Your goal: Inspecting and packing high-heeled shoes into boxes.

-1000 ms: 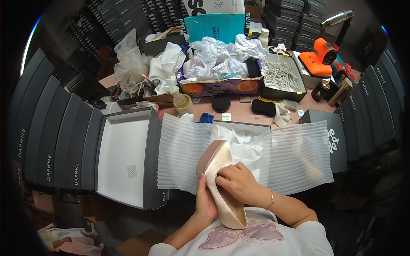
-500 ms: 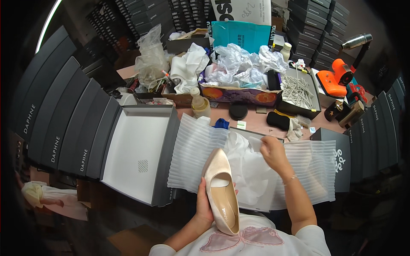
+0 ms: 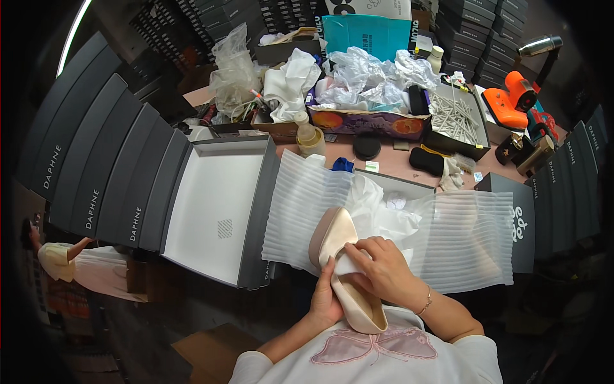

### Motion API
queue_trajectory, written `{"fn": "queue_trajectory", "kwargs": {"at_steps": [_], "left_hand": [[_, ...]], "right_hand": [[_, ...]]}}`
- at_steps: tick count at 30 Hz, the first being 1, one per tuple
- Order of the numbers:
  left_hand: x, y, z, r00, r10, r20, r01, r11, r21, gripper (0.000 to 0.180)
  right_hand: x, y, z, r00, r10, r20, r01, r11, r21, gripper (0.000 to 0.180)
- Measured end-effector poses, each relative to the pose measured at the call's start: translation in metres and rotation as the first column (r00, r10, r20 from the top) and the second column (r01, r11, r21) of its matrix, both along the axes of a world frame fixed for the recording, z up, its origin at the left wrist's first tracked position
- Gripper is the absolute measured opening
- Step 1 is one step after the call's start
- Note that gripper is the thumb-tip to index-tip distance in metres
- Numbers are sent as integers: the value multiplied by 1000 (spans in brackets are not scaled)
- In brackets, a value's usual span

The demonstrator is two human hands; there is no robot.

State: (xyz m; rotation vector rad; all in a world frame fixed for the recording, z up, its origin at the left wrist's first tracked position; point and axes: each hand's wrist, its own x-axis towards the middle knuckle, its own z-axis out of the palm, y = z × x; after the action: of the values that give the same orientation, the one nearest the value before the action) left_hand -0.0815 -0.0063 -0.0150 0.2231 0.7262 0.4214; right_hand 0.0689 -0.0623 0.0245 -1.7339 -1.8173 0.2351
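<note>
A pale beige satin pump (image 3: 338, 235) is tilted in front of my chest, toe pointing away. My left hand (image 3: 327, 299) grips it around the side, thumb near the opening. Over the opening lies my right hand (image 3: 389, 269), fingers bent and closed on white paper (image 3: 346, 264) at the toe end; its fingertips are partly hidden inside the shoe. Just beyond the pump, white tissue paper (image 3: 368, 198) sits in a shoe box (image 3: 409, 185). Translucent ribbed foam sheets (image 3: 297, 211) spread out over both sides of that box.
An open dark lid or box (image 3: 211, 211) with a white inside leans at left beside a row of dark shoe boxes (image 3: 83, 153). Behind are a pump bottle (image 3: 311, 139), a carton of crumpled paper (image 3: 368, 125), a box of white sticks (image 3: 453, 121) and an orange device (image 3: 505, 109).
My right hand has come from the tissue paper down to the shoe's opening. The pump has turned slightly and moved right. At the far left, another person's arm has shifted.
</note>
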Motion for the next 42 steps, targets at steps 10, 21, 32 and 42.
{"fn": "queue_trajectory", "kwargs": {"at_steps": [10,21,32,42], "left_hand": [[-7,-16,-8,999,-27,27,22,986,162,70],[-18,-8,4,1000,-12,13,11,997,72,70],[-19,7,21,998,37,55,-39,998,46,81],[-14,-2,15,997,-56,52,50,992,114,75]], "right_hand": [[-8,29,-10,965,-138,223,97,978,186,43],[123,49,-76,934,-347,87,355,866,-353,35],[89,32,-18,954,-194,-230,216,973,75,21],[0,8,-7,991,123,57,-133,964,232,21]]}}
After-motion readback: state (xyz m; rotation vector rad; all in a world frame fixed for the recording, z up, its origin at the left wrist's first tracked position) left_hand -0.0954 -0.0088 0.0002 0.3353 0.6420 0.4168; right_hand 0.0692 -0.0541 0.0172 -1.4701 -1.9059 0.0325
